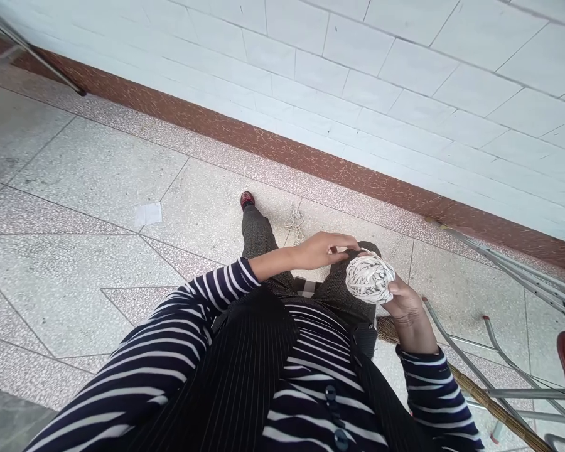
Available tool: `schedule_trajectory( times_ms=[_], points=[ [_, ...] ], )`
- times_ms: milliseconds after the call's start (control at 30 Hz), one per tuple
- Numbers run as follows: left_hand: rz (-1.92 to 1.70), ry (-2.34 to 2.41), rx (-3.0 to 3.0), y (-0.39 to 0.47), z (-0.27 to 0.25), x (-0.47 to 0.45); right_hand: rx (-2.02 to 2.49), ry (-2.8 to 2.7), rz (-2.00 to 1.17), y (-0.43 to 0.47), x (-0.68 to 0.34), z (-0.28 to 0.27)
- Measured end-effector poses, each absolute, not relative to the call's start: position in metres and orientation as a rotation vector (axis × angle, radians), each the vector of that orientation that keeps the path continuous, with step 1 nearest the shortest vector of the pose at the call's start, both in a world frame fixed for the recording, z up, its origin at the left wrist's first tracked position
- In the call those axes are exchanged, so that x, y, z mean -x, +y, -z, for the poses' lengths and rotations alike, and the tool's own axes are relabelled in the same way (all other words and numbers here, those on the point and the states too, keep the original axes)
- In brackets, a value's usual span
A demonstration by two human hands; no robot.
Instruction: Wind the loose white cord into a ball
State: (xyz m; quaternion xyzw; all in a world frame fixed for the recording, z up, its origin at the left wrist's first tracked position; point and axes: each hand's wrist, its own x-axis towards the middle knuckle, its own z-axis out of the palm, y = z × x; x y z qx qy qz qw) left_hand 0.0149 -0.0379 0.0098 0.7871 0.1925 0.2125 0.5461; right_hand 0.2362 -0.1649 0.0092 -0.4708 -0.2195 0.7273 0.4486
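A ball of off-white yarn (370, 277) with dark flecks sits in my right hand (405, 304) above my right thigh. The right thumb presses on its near side, and most of the other fingers are hidden behind it. My left hand (324, 249) reaches across from the left with its fingers stretched toward the top of the ball. Thumb and fingers are apart, and I make out no strand between them. On the floor beyond the left hand, a small tangle of loose yarn (295, 223) lies between my feet.
A white tiled wall (301, 81) with a red-brown base strip runs ahead. A pale sheet (148, 214) lies on the floor at left. Metal crutches (508, 260) lean at right, near a metal-tube frame (492, 339) and a long-handled broom (494, 408). A metal leg (51, 66) stands upper left.
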Motion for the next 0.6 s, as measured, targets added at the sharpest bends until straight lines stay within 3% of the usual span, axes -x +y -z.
schedule_trajectory(
  times_ms=[300,600],
  points=[
    [-0.561,0.44,-1.628,-0.051,-0.009,-0.034,1.132,-0.542,-1.844,-0.169,-0.234,-0.017],
    [-0.502,0.536,-2.117,-0.039,-0.014,-0.008,1.134,-0.596,-1.888,-0.169,-0.233,-0.014]
  ],
)
